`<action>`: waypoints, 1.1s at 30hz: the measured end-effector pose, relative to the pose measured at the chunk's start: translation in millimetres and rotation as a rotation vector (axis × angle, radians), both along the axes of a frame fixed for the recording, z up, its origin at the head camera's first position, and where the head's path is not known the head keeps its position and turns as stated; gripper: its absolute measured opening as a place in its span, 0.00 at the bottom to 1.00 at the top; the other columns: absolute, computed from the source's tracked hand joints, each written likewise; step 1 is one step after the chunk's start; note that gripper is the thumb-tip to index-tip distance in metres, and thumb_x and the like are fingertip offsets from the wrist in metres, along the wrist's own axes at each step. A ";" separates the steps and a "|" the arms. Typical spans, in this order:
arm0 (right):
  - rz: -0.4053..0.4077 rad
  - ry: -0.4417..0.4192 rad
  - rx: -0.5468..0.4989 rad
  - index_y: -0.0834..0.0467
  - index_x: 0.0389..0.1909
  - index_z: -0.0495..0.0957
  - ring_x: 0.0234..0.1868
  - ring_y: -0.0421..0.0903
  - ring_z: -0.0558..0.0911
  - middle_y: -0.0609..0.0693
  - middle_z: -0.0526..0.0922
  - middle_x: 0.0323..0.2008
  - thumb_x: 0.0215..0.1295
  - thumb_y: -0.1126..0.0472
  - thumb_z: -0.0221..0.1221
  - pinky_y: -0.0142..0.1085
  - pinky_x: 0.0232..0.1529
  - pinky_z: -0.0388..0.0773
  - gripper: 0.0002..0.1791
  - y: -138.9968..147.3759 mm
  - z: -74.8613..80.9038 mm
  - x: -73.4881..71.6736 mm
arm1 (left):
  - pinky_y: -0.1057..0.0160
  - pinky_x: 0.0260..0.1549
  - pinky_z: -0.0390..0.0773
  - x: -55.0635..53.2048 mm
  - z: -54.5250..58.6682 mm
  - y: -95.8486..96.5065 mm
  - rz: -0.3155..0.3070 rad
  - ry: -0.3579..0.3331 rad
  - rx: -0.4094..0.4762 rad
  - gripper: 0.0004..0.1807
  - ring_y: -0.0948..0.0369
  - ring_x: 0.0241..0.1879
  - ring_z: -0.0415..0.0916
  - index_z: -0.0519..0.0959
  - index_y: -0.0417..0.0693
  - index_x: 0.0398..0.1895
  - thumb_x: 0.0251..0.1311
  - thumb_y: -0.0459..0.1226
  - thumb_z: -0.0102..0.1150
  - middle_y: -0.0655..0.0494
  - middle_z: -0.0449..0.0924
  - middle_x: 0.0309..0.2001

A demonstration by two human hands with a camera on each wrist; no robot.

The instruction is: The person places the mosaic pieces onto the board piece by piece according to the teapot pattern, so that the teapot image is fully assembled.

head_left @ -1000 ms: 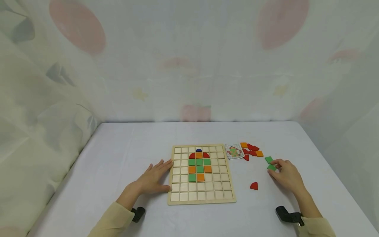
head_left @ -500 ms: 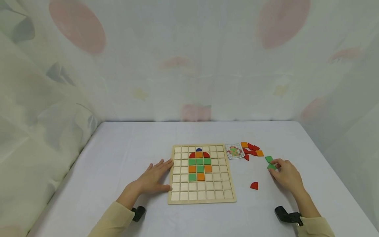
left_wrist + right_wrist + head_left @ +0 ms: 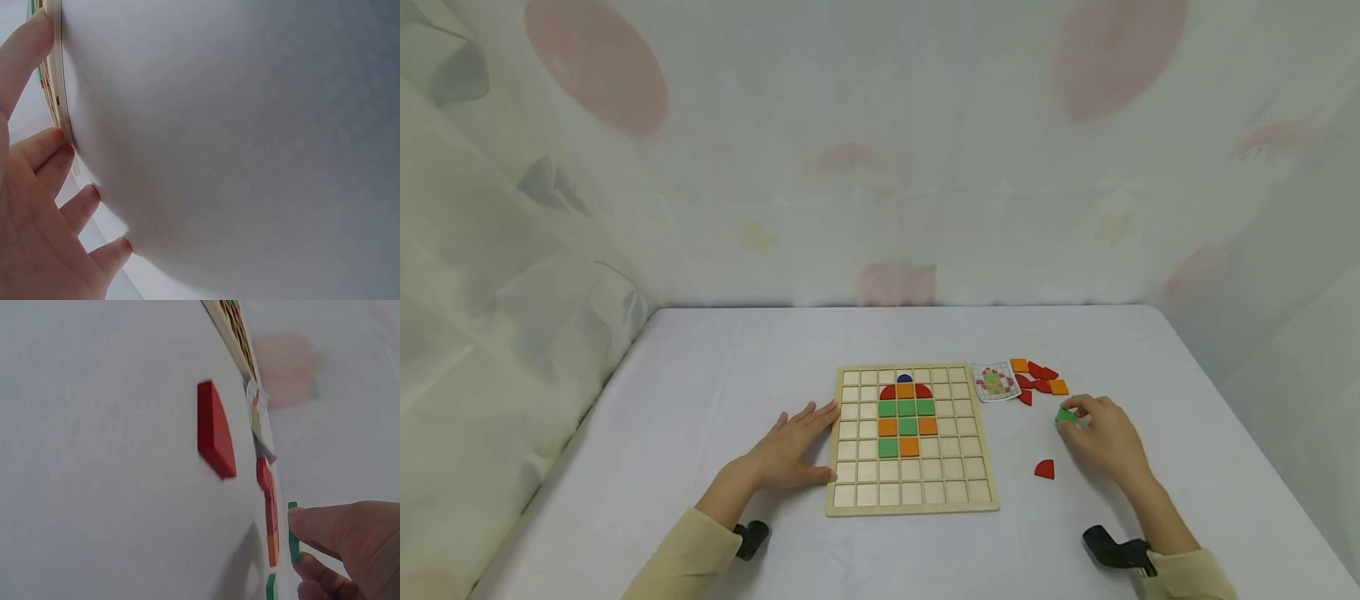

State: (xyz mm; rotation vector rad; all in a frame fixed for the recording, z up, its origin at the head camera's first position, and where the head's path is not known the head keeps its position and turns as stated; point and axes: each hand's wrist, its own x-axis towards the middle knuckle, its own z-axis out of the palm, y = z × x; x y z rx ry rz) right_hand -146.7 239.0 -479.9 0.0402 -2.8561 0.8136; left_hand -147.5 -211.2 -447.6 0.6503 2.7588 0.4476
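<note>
My left hand (image 3: 790, 454) lies with straight, spread fingers against the left edge of a wooden grid board (image 3: 917, 510). In the left wrist view, the thumb (image 3: 28, 53) and forefinger touch the board's side. Blue, red, orange and green tiles fill cells in the board's upper middle. Right of the board, my right hand (image 3: 1108, 437) pinches a green square tile (image 3: 1064, 415) between thumb and fingers. The right wrist view shows this tile raised on edge. Another green tile (image 3: 270, 587) lies on the table, mostly hidden behind the hand in the head view.
A printed pattern card (image 3: 996, 388) lies beside the board's upper right corner. Just right of it are several red pieces (image 3: 1040, 387) and two orange squares (image 3: 1058, 387). A single red quarter-circle (image 3: 1045, 469) sits nearer me, between board and right hand. Patterned cloth walls surround the white table.
My right hand has lifted the green tile from beside the other green one and moved it left, toward the board. The left hand stays in place at the board's edge.
</note>
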 end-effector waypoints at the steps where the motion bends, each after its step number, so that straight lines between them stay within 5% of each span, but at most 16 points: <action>1: 0.009 0.000 -0.005 0.62 0.40 0.79 0.35 0.53 0.74 0.58 0.77 0.34 0.53 0.61 0.63 0.43 0.32 0.73 0.14 -2.6 1.7 -0.1 | 0.35 0.62 0.44 0.0 -0.1 0.0 -0.001 0.001 0.001 0.49 0.47 0.70 0.45 0.53 0.49 0.71 0.48 0.51 0.66 0.55 0.50 0.72; 21: 0.222 0.068 -0.055 0.55 0.39 0.79 0.38 0.46 0.74 0.48 0.78 0.35 0.50 0.62 0.67 0.39 0.38 0.76 0.14 -67.8 4.2 -2.8 | 0.35 0.62 0.45 0.3 -1.8 -0.1 0.010 0.012 -0.016 0.50 0.48 0.71 0.45 0.54 0.50 0.71 0.46 0.51 0.67 0.56 0.50 0.72; 33: 0.317 0.023 -0.128 0.51 0.39 0.80 0.35 0.44 0.72 0.45 0.75 0.33 0.49 0.62 0.67 0.33 0.34 0.72 0.14 -111.0 7.4 0.3 | 0.37 0.64 0.44 -0.2 -0.9 2.5 0.014 0.006 -0.008 0.49 0.48 0.71 0.44 0.55 0.49 0.71 0.46 0.50 0.67 0.56 0.51 0.72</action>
